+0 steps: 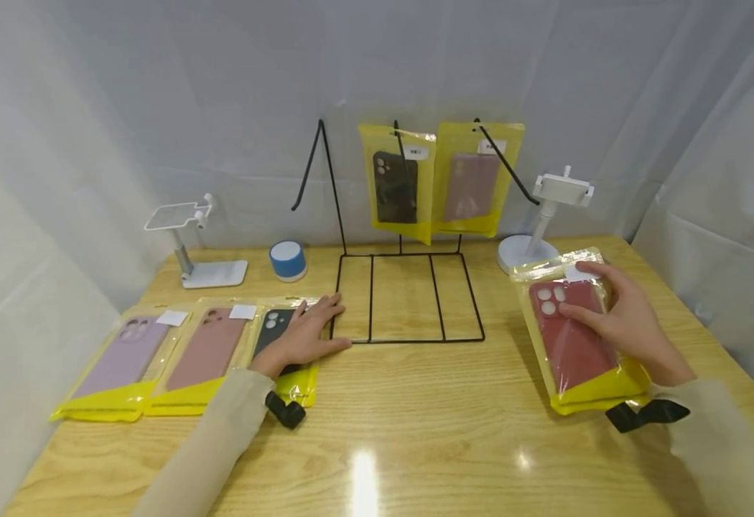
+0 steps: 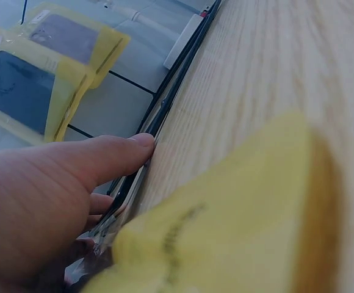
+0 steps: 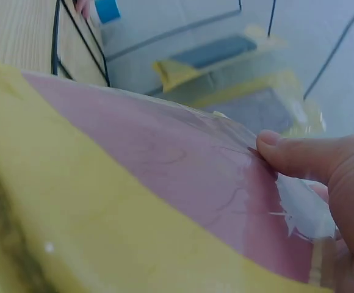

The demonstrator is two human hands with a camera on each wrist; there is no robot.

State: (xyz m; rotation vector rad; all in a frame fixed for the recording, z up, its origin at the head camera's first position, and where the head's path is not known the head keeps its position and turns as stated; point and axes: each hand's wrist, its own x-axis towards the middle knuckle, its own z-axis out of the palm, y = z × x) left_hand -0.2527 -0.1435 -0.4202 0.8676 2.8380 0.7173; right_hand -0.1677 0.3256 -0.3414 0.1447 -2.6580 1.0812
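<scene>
In the head view my right hand (image 1: 632, 327) grips a yellow-edged clear pouch with a red phone case (image 1: 574, 337) inside, thumb across its front near the camera cutouts. The right wrist view shows the thumb pressing the pouch's edge, with the pinkish-red case (image 3: 165, 152) filling much of the picture. My left hand (image 1: 302, 334) lies with fingers extended over a pouched dark phone case (image 1: 273, 327), partly covering it. Its fingertips and thumb reach the left side of the black wire rack (image 1: 408, 342). In the left wrist view the thumb (image 2: 113, 152) meets the rack's bar.
Two pouched cases, one black (image 1: 395, 194) and one mauve (image 1: 470, 190), hang on the rack's hooks. Pouches with a lilac case (image 1: 121, 352) and a pink case (image 1: 205, 348) lie at left. Behind stand a blue-and-white cylinder (image 1: 288, 262) and two white phone stands (image 1: 214, 273).
</scene>
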